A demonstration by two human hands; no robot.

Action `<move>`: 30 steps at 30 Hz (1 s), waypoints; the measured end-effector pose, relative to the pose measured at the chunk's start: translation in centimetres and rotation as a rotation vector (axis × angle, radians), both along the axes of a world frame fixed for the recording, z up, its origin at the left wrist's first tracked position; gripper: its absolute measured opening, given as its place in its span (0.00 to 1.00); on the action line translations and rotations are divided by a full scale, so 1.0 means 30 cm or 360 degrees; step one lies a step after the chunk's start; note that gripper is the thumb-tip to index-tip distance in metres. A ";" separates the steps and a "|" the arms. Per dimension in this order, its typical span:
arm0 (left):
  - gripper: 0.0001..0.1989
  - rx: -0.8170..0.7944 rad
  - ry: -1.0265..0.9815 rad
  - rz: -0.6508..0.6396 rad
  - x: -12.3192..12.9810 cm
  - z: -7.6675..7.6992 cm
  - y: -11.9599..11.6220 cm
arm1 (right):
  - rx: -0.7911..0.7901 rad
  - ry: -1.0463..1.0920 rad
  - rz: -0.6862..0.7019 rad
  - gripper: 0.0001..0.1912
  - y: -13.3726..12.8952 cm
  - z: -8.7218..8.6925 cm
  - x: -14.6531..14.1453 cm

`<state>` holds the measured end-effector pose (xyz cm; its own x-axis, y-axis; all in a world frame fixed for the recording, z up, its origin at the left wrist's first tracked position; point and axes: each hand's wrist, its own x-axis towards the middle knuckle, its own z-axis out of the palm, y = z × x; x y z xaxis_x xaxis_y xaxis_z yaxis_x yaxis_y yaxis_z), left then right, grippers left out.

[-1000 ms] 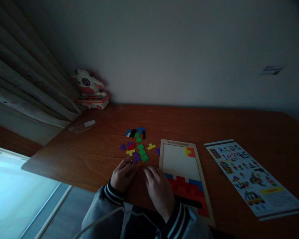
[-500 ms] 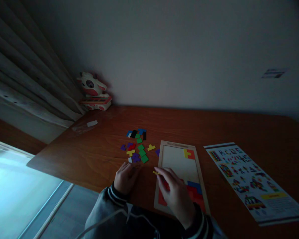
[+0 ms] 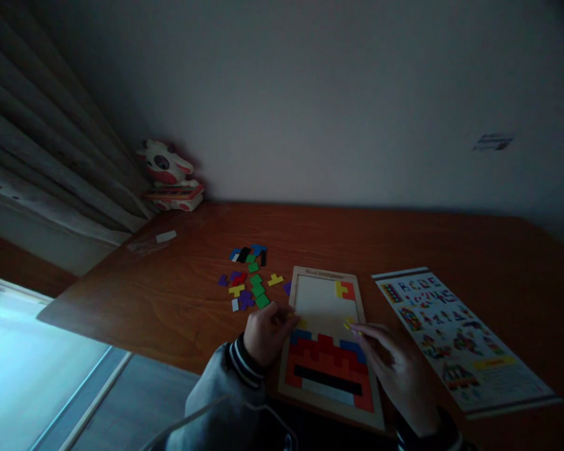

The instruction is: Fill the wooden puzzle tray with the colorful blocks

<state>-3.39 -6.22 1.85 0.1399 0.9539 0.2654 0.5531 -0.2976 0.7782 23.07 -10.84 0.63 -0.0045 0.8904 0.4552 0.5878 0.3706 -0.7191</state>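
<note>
A wooden puzzle tray [image 3: 328, 272] lies in front of me, its lower part filled with red and blue pieces and one long black piece [image 3: 328, 380]. In its top right corner sit a yellow piece and a red piece [image 3: 350, 290]. My left hand [image 3: 267, 332] is at the tray's left edge, fingers pinched on a yellow puzzle piece [image 3: 302, 324] that is partly hidden and dim. My right hand [image 3: 399, 369] reaches over the right edge, thumb and fingers closed on a small yellow puzzle piece [image 3: 348, 324] held tilted above the tray.
Loose puzzle pieces [image 3: 258, 292] in several colours lie left of the tray. A printed pattern sheet [image 3: 455, 338] rests on the right. At the table's [image 3: 404, 244] far left stand a cow toy [image 3: 172, 178] and a clear plastic bag with a white label [image 3: 166, 237]. A cable crosses my lap.
My right hand has moved rightward across the tray with its yellow piece, uncovering the lower pieces. My left hand has come from the table to the tray's left edge. The view has shifted slightly.
</note>
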 end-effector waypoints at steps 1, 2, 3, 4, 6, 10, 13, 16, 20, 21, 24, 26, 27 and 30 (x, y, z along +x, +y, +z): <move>0.07 -0.0024 0.0002 0.0001 0.019 0.000 0.009 | -0.0064 0.0012 -0.0019 0.09 0.001 -0.004 -0.004; 0.06 -0.0036 0.0009 -0.0012 0.037 0.000 0.018 | -0.0130 0.0025 -0.0033 0.10 0.003 -0.008 -0.010; 0.06 -0.0034 0.0031 -0.0030 0.052 -0.003 0.027 | -0.0190 0.0042 -0.0046 0.12 0.006 -0.011 -0.018; 0.05 -0.0023 0.0077 -0.0049 0.064 -0.006 0.036 | -0.0248 0.0062 -0.0060 0.13 0.009 -0.015 -0.025; 0.05 0.0020 0.0217 -0.0077 0.081 -0.018 0.052 | -0.0350 0.0115 -0.0098 0.15 0.017 -0.023 -0.040; 0.04 0.0167 0.0427 -0.0184 0.093 -0.049 0.074 | -0.0446 0.0174 -0.0160 0.17 0.034 -0.040 -0.056; 0.06 0.0323 0.0509 -0.0226 0.092 -0.064 0.082 | -0.0447 0.0120 -0.0095 0.16 0.046 -0.052 -0.059; 0.08 0.0465 0.0533 -0.0234 0.086 -0.062 0.077 | -0.0389 0.0018 -0.0062 0.15 0.057 -0.061 -0.061; 0.09 0.0628 0.0504 -0.0493 0.057 -0.050 0.048 | -0.0348 -0.0115 -0.0066 0.16 0.067 -0.070 -0.064; 0.10 0.0668 0.0526 -0.0566 0.048 -0.049 0.039 | -0.0342 -0.0142 -0.0057 0.16 0.068 -0.072 -0.064; 0.14 0.0728 0.0624 -0.0694 0.023 -0.055 0.019 | -0.0322 -0.0192 -0.0034 0.15 0.069 -0.082 -0.062; 0.16 0.0706 0.0679 -0.0720 0.014 -0.063 0.012 | -0.0309 -0.0203 -0.0036 0.15 0.069 -0.089 -0.060; 0.16 0.0685 0.0696 -0.0728 0.012 -0.067 0.010 | -0.0305 -0.0206 -0.0039 0.15 0.068 -0.092 -0.059; 0.16 0.0649 0.0701 -0.0748 0.009 -0.079 0.010 | -0.0295 -0.0224 -0.0038 0.14 0.065 -0.096 -0.059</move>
<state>-3.11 -5.91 -0.50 0.6816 0.6063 0.4096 0.5313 -0.7950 0.2927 21.30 -8.88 -2.24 -0.0346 0.9593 0.2802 0.6940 0.2248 -0.6840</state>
